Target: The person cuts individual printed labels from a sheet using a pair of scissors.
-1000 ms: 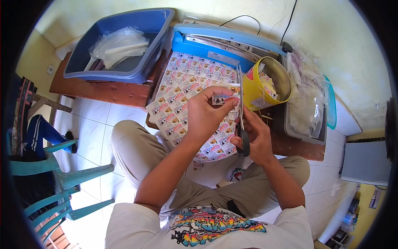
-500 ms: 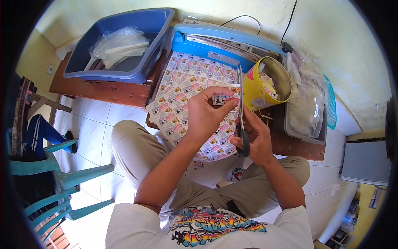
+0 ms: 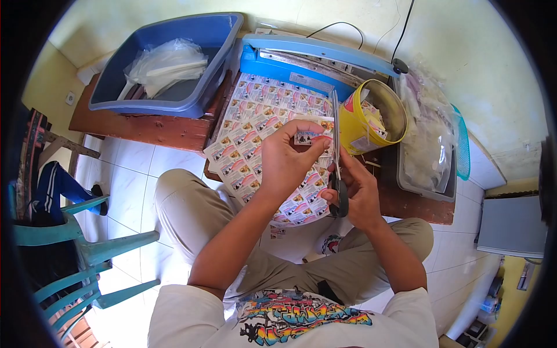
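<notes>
My left hand (image 3: 288, 152) pinches a small printed label (image 3: 307, 137) between thumb and fingers. In my right hand (image 3: 358, 188) is a pair of scissors (image 3: 341, 200) with black handles, its blades pointing away from me alongside the label's right edge. Whether the blades touch the paper I cannot tell. Under my hands lie large sheets of printed labels (image 3: 241, 156), overlapping on the bench and reaching over its front edge. Just right of the blades stands a yellow bucket (image 3: 355, 124) with cut paper pieces inside.
A blue paper cutter (image 3: 301, 80) stands behind the sheets. On the left of the wooden bench (image 3: 154, 132) sits a blue tub (image 3: 191, 107) with plastic bags. A grey bin (image 3: 429, 191) of clear plastic stands right. Green chairs (image 3: 110, 249) are at my left.
The label and my left fingertips have shifted very slightly left, away from the scissor blades. My right hand and the scissors have hardly moved.
</notes>
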Tool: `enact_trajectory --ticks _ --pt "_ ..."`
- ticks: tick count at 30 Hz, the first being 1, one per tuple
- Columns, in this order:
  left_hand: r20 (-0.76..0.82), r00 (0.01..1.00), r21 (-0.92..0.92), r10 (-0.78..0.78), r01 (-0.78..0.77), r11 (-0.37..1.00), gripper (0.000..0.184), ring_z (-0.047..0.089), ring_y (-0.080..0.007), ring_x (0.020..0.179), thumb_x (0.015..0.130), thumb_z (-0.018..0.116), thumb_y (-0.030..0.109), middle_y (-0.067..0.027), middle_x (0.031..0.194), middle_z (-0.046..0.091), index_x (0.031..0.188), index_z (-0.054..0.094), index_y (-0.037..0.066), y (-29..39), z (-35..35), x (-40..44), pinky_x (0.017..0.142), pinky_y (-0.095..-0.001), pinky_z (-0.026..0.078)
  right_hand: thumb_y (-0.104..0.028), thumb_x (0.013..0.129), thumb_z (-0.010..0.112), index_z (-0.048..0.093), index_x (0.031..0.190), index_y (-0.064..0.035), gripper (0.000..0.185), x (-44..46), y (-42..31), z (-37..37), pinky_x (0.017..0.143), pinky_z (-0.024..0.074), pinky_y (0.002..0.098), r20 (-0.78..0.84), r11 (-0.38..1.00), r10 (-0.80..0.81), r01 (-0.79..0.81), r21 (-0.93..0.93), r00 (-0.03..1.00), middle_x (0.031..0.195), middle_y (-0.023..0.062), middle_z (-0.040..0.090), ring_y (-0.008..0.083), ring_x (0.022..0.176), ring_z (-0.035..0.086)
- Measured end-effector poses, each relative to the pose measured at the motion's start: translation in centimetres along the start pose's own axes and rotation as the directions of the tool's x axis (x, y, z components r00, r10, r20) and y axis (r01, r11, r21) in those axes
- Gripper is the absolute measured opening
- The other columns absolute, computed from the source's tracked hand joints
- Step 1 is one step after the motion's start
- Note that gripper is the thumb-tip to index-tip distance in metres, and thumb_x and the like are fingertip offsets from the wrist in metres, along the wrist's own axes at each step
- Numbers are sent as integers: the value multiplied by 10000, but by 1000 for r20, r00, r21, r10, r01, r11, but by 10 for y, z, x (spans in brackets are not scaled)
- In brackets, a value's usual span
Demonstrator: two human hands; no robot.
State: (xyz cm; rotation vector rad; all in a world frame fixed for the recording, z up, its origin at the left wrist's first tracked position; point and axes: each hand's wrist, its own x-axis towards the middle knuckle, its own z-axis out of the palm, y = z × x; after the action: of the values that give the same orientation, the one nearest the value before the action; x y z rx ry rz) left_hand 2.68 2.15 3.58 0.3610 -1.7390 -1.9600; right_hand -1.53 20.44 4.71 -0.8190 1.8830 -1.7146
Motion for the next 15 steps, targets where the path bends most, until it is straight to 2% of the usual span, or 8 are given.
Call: enact_trajectory --ticks 1,3,7,9,11,12,13,15 --pt "-15 1000 -62 2 -3 998 263 701 -63 797 886 831 14 -59 925 765 1121 720 -28 -1 1 0 672 -205 556 -59 787 923 418 1590 2 950 0 2 0 830 581 242 -12 1000 10 -9 22 1000 1294 108 578 122 1006 646" --pt "-10 1000 -31 -12 12 999 255 698 -65 798 898 813 7 -53 930 762 1132 716 -23 2 -3 1 692 -210 563 -54 786 921 418 1590 0 951 0 2 0 831 582 246 -26 999 20 -19 46 999 1305 110 576 120 996 647" --pt "-30 999 79 36 -34 996 205 691 -72 805 936 760 2 -24 911 742 1135 714 -11 0 -8 3 768 -233 590 -139 811 918 434 1576 15 918 5 1 0 786 580 266 -79 996 63 -68 -65 995 1232 131 616 121 933 661" --pt "-42 998 78 40 -37 996 180 695 -78 799 931 744 -1 -37 902 743 1110 726 -2 1 -11 3 753 -239 583 -190 818 920 442 1568 23 914 8 -3 0 753 576 275 -93 988 90 -100 -117 992 1198 147 631 127 902 669" --pt "-56 997 76 45 -41 996 159 700 -85 792 925 729 -5 -51 894 744 1084 739 6 0 -12 4 737 -246 576 -282 797 929 477 1535 39 923 11 -17 1 744 568 334 -56 814 184 -184 -551 981 1144 192 646 224 873 691" --pt "-81 995 -38 60 -63 997 155 699 -83 798 927 716 -18 -52 905 741 1080 737 0 -5 -10 5 737 -244 572 -282 797 929 477 1535 39 923 10 -13 1 744 568 334 -56 815 183 -183 -550 981 1144 192 646 224 873 691" --pt "-107 992 -151 73 -89 985 153 698 -81 803 929 704 -32 -53 916 739 1077 735 -6 -8 -10 5 736 -242 568 -273 784 933 499 1523 22 906 10 -3 2 727 550 345 -35 760 99 -99 -642 994 1084 175 635 231 842 673" --pt "-105 990 -103 96 -106 989 150 699 -82 806 933 691 -42 -59 932 739 1074 733 -11 -10 -14 4 739 -242 569 -264 772 937 521 1510 5 890 10 11 3 709 532 356 -7 690 15 -15 -723 1000 1024 159 624 238 811 656"
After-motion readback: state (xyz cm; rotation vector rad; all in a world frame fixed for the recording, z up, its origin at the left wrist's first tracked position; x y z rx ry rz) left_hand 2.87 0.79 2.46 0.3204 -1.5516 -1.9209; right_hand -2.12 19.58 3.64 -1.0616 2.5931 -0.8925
